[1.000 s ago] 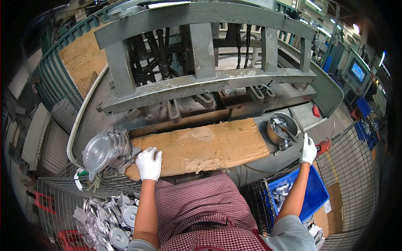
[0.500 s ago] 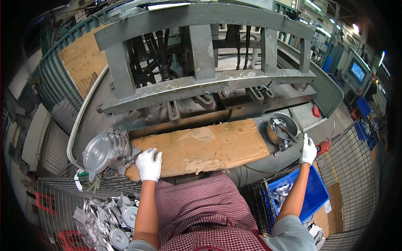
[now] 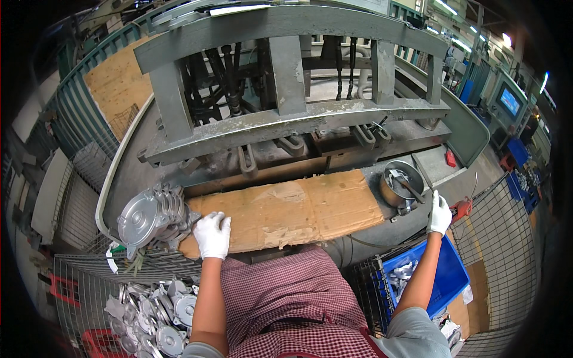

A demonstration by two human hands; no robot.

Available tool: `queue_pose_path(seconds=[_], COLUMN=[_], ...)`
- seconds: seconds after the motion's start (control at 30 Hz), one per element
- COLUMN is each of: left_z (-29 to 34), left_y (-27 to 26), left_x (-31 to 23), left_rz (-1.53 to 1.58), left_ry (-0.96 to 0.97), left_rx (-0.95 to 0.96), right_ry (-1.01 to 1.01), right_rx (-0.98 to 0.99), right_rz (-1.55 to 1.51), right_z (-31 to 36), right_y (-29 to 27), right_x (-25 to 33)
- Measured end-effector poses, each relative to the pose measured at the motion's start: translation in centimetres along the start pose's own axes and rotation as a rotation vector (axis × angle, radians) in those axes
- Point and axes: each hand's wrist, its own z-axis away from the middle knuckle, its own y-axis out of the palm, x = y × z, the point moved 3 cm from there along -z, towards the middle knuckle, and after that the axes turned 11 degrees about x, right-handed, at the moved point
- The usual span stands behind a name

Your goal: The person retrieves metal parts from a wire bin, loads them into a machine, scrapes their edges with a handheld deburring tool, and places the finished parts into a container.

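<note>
My left hand (image 3: 212, 235), in a white glove, rests on the left end of a worn cardboard sheet (image 3: 286, 200), fingers loosely bent and thumb apart. Just left of it stand several round grey metal castings (image 3: 142, 216), stacked on their edges. At the right, my white-gloved right hand (image 3: 440, 215) is closed around the lower end of a thin metal bar (image 3: 426, 178); its exact kind is unclear. A metal pot (image 3: 392, 192) with a dark-handled tool in it stands left of this hand. A red-handled thing (image 3: 462, 210) lies just right of it.
A heavy grey metal frame (image 3: 291, 71) spans the bench ahead. Below left, a wire basket (image 3: 89, 304) holds a heap of castings (image 3: 156, 316). A blue bin (image 3: 444, 280) with small metal parts sits under my right arm. A lit screen (image 3: 510, 102) stands far right.
</note>
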Motion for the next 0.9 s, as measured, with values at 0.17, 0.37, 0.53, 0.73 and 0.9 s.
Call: queue_pose_path(seconds=[0.17,0.37,0.53,0.73,0.9], left_z=[0.0,0.0,0.0,0.0,0.1], left_y=[-0.2,-0.3,-0.1,-0.3,-0.6], left_x=[-0.3,-0.4,-0.3,-0.1,-0.3], left_rz=[0.0,-0.006,-0.01,0.01,0.016], left_ry=[0.001,-0.002,0.005,0.002,0.019], left_rx=[-0.005,-0.003,-0.016,0.007,-0.024], right_ry=[-0.009,-0.022,0.025,-0.351,-0.378], right_rx=[-0.007,-0.009,0.008,-0.085,-0.801], right_rz=[-0.01,-0.007,-0.004,0.059,-0.165], right_z=[-0.2,-0.1,-0.4,0.0,-0.7], right_y=[0.1,0.1,0.1,-1.1,-5.4], right_x=[-0.4,0.0,-0.4,0.4,-2.3])
